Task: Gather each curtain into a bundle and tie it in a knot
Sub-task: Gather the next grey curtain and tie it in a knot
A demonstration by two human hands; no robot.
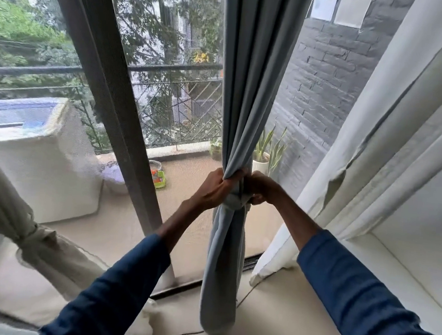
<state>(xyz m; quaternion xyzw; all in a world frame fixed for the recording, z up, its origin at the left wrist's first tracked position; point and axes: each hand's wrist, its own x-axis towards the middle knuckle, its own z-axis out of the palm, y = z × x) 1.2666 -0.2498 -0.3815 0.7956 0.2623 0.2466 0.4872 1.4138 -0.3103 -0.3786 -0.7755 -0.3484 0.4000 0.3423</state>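
Observation:
A grey-blue curtain [250, 77] hangs in the middle of the view, gathered into a narrow bundle with a knot [234, 200] at hand height and a looped tail hanging to the floor. My left hand [217, 188] grips the bundle just above the knot from the left. My right hand [262, 187] is closed on the fabric at the knot from the right. A beige sheer curtain [8, 203] at the lower left is bunched and knotted. A white curtain [370, 142] hangs loose on the right.
A dark sliding-door frame [108, 100] with mesh stands left of the bundle. Beyond the glass are a balcony railing, a washing machine [31, 147], potted plants [265, 155] and a grey brick wall. A thin cable lies on the pale floor by the curtain's tail.

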